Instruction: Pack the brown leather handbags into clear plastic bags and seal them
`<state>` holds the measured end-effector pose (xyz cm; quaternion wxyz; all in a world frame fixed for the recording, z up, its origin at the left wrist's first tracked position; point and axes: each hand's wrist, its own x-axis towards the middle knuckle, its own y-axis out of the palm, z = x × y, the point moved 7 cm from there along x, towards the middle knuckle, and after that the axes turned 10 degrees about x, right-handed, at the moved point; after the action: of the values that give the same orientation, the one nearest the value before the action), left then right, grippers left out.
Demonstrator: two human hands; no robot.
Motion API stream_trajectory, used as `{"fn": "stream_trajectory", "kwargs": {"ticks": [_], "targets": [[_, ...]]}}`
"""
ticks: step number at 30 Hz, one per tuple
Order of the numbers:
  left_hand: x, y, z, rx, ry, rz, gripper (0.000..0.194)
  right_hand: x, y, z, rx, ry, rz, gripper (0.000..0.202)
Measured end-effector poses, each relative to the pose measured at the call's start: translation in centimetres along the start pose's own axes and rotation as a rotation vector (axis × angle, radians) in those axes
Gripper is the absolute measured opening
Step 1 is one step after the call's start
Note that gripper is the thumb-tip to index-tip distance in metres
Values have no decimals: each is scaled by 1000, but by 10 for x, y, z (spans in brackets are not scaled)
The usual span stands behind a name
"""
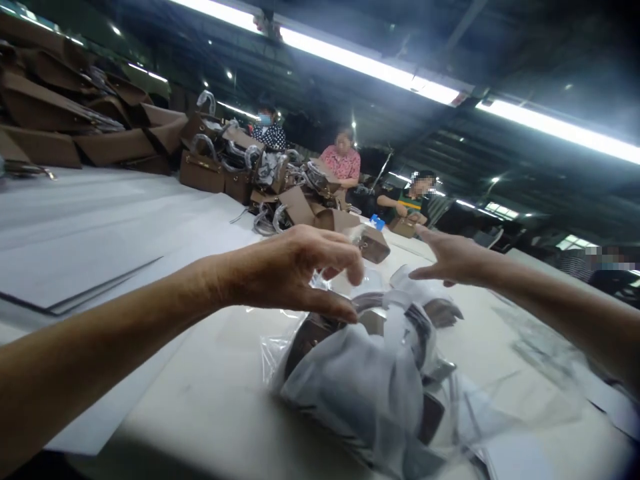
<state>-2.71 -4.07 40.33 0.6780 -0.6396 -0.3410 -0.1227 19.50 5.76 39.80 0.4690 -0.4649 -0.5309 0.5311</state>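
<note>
The left hand (pixel 317 270) is cupped, its fingers (pixel 343 253) bent and parted from the thumb, with a gap between them; the thumb tip is at the top of a wrapped handbag (pixel 350 380), and I cannot tell whether it touches. The right hand (pixel 445 257) has its fingers stretched forward, thumb spread away from them, gripping nothing, beyond the bag's upper right. Gold-coloured fittings on the brown handbags (pixel 203 170) heaped across the desk (pixel 200 393) are too small to read for lettering. The wrapped handbag lies on the near part of the desk, below and between the hands, covered in whitish, translucent wrapping and clear plastic; dark brown shows at its left and right edges, and wrapped handles loop up on top. Its near side is blurred. Just behind it sits a smaller white-covered piece (pixel 440 307).
</note>
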Motion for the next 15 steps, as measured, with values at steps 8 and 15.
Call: {"fn": "stream_trajectory", "kwargs": {"ticks": [8, 15], "targets": [[19, -14, -14, 266, -10, -70, 20, -15, -33, 16, 92, -250, 200, 18], [39, 7, 26, 268, -204, -65, 21, -27, -21, 38, -186, -458, 163, 12]]}}
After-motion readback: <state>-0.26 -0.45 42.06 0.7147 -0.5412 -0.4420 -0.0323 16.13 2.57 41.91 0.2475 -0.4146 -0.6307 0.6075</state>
